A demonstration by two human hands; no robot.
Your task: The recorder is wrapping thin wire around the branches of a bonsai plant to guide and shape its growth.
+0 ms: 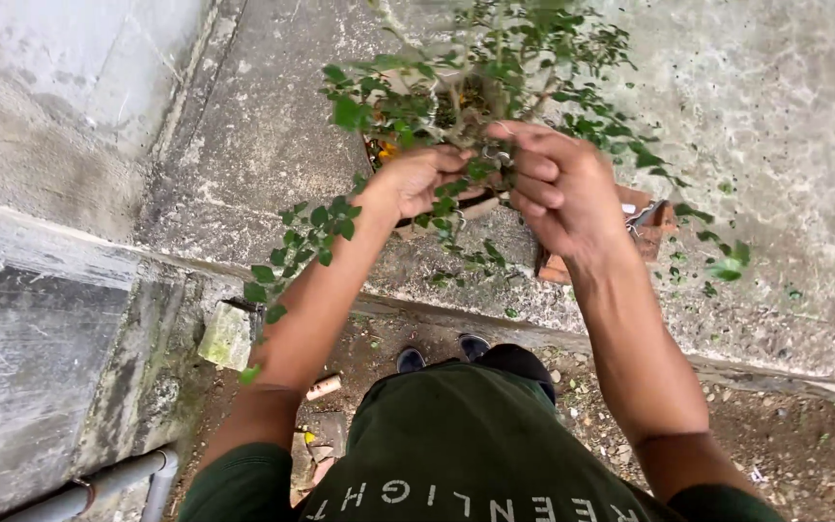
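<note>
A small potted tree (495,58) with thin branches and small green leaves stands on a concrete ledge (263,135). My left hand (417,179) reaches in among the lower branches, fingers curled around a twig near the pot's rim. My right hand (558,188) is beside it, fingers bent and pinching at the same twig; something thin and metallic shows between the hands, too small to tell. A leafy branch (306,242) hangs down over my left forearm.
A reddish brick (645,227) with a small metal tool on it lies right of the pot. Below the ledge is dirt ground with my shoes (442,353), a stone block (226,335), debris and a grey pipe (108,483).
</note>
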